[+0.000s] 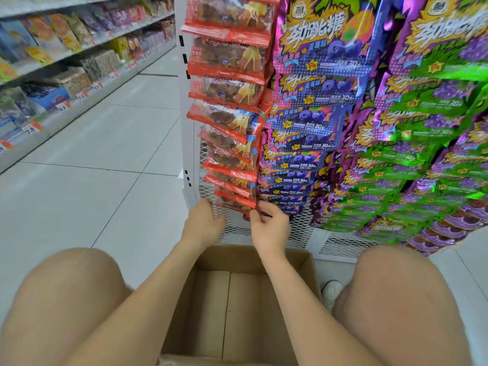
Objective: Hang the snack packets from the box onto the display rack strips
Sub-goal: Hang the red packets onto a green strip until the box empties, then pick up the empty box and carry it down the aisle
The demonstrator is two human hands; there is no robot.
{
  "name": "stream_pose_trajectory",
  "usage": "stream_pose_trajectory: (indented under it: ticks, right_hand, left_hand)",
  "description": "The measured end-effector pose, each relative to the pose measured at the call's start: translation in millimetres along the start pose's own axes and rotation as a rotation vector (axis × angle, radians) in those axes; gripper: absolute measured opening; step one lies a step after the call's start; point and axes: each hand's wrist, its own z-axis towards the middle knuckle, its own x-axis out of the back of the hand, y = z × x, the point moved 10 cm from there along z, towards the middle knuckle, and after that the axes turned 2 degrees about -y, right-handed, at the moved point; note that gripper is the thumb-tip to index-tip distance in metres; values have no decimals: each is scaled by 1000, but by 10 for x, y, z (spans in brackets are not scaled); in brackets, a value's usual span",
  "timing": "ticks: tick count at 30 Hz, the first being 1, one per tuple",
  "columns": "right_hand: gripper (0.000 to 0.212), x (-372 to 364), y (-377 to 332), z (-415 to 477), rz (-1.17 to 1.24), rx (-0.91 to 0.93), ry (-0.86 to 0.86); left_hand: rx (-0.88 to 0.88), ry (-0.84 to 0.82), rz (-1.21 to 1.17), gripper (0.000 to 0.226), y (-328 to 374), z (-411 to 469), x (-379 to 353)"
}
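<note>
Right hand [269, 225] pinches lowest packet [237, 207] (mostly hidden).

head-worn wide-angle view, facing forward and down, close to the display rack [235, 229], box [306, 265] directly beneath

**Materials & finish, quick notes**

Red packets [229, 62]: thin plastic film, glossy, crinkled, w/ clear see-through windows. Blue-purple packets [317, 83] & green packets [435, 107]: shiny foil-like film, strong glare, creased at the edges. Rack mesh [298, 220]: expanded metal, painted white, semi-matt, rough open pattern. Rack post [182, 101]: smooth white finish, prob. painted metal. Box [306, 262]: brown cardboard, matt, plain, no print inside, flaps a bit soft at the folds. Floor [105, 154]: pale tiles, smooth, soft sheen, thin dark joints.
</note>
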Motion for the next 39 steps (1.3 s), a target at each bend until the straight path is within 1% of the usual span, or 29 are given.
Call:
stream_pose_trajectory:
  ticks: [2,4,5,8,9,10,11,12,13,14,15,16,17,18,19,21,22,23,24,25,26,28,31,33,36,37,39]
  right_hand:
    - [24,127,33,-72,-2,-44,-5]
    - [24,244,132,-158,17,-103,-36]
    - [22,281,238,-187,15,-161,-72]
    - [16,325,572,-373,-26,-372,-302]
    - [15,398,705,-435,-113,-402,-361]
    - [16,529,824,-462,-246,-395,-375]
    - [16,714,928,-467,-403,-368,-336]
    - [10,928,1031,-484,-579,-349,-260]
    - [8,1125,1157,-519,-721,-349,-181]
    - [28,1297,1302,-593,-829,-404,-114]
    - [47,1393,1519,-687,-850,-495,-102]
    - [58,1423,1710,-784,-825,-585,-132]
    - [59,1386,1927,-841,-791,-649,-188]
    - [53,1341,2066,-891,-764,-703,-235]
    - [42,1314,2197,-896,-745,-725,-251]
    - [26,1347,2304,-885,-725,-753,-198]
    - [24,1376,2360,-886,-715,-781,-166]
    - [27,1400,2444,-885,-716,-809,-145]
    - [31,1423,2496,-907,-730,-843,-127]
    - [34,1446,2561,-920,-746,-869,-105]
    - [34,1455,2569,-931,-764,-884,-81]
    - [29,1409,2478,-894,-800,-851,-67]
    - [15,1254,2098,-708,-902,-668,-131]
    - [23,1165,1767,-597,-962,-566,-222]
    - [44,1055,1228,-562,-1026,-487,-445]
    - [47,1030,1042,-582,-1044,-483,-508]
    - [40,959,656,-675,-1055,-524,-577]
  left_hand:
    - [28,-64,58,31,-142,-86,-81]
    - [25,-116,88,26,-246,-199,-145]
    - [20,-141,111,22,-286,-256,-176]
    - [32,-187,187,22,-500,-404,-266]
    - [56,-190,201,25,-617,-455,-296]
    - [73,-183,221,30,-739,-501,-329]
    - [91,-177,256,38,-869,-549,-379]
    - [136,-180,295,46,-1031,-588,-450]
    - [198,-192,321,53,-1190,-646,-530]
    - [267,-201,323,60,-1351,-706,-619]
    - [339,-200,305,68,-1521,-756,-699]
    - [400,-190,272,74,-1680,-802,-778]
    - [471,-174,242,77,-1826,-859,-834]
    - [533,-153,215,75,-1994,-894,-893]
    - [603,-126,194,67,-2136,-926,-912]
    - [711,-76,165,45,-2355,-979,-885]
    - [749,-54,158,34,-2453,-995,-859]
    - [780,-47,136,24,-2536,-1008,-854]
    - [803,-52,108,18,-2615,-1013,-876]
    - [818,-62,67,17,-2667,-1025,-914]
    - [825,-72,21,19,-2707,-1025,-957]
    - [822,-92,-48,27,-2734,-1020,-988]
    - [803,-146,-23,43,-2695,-988,-807]
    - [776,-177,21,49,-2605,-984,-547]
    - [700,-150,88,35,-2349,-995,35]
    - [685,-137,130,30,-2262,-1020,262]
    - [669,-112,198,23,-2098,-1094,751]
